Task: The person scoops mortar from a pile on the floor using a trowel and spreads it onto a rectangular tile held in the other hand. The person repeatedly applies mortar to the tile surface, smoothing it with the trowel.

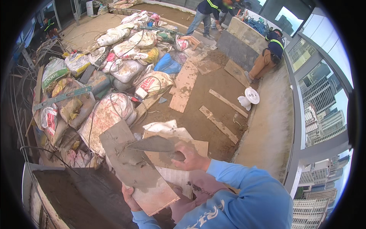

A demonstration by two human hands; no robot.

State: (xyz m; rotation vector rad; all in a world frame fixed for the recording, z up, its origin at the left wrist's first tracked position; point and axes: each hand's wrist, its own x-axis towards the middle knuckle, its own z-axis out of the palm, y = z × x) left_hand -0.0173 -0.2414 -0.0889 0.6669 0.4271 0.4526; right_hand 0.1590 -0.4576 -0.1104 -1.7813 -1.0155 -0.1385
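My left hand [130, 197] is closed round the lower left edge of a flat rectangular board [162, 196], which tilts in front of me. Wet grey mortar [139, 173] is smeared over much of its upper face. A pointed trowel [152, 144] lies across the board's top right side, its blade coated in mortar. My right hand [190, 158] has its fingers wrapped round the trowel's handle, most of which they hide. Another board [196, 147] rests behind the trowel, beside a white sack [164, 126].
Stuffed sacks [110, 118] are heaped at the left, with a long spirit level [63, 98] on them. Planks [219, 124] and a white round fitting [251, 95] lie ahead. A low walled bed [72, 194] stands lower left. One person [268, 53] bends by the right wall; others work farther back.
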